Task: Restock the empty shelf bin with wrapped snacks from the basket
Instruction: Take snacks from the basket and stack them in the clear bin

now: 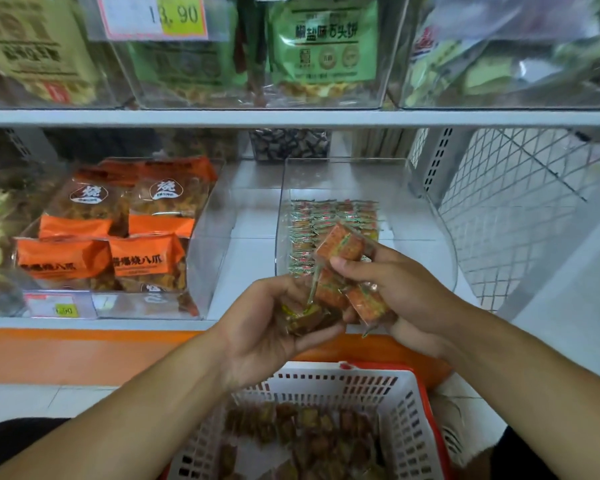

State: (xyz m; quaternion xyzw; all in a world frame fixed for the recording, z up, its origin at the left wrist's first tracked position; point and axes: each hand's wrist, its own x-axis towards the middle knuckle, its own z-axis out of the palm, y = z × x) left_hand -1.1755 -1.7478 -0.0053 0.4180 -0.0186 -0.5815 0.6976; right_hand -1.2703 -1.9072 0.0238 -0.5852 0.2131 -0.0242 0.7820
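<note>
A clear shelf bin (430,216) stands on the lower shelf at centre right, with rows of small wrapped snacks (312,223) lying in its left part. In front of the bin, my right hand (395,289) grips several orange wrapped snacks (340,245). My left hand (267,327) holds a few darker wrapped snacks (305,315) right beside it, the two hands touching. Below them sits a white plastic basket (406,410) with a red rim, holding several more wrapped snacks (302,431).
A clear bin of orange snack bags (118,244) stands left of the target bin. The upper shelf (291,117) carries clear bins with green bags (323,46) and a price tag (153,15). A wire mesh panel (520,202) closes the right side.
</note>
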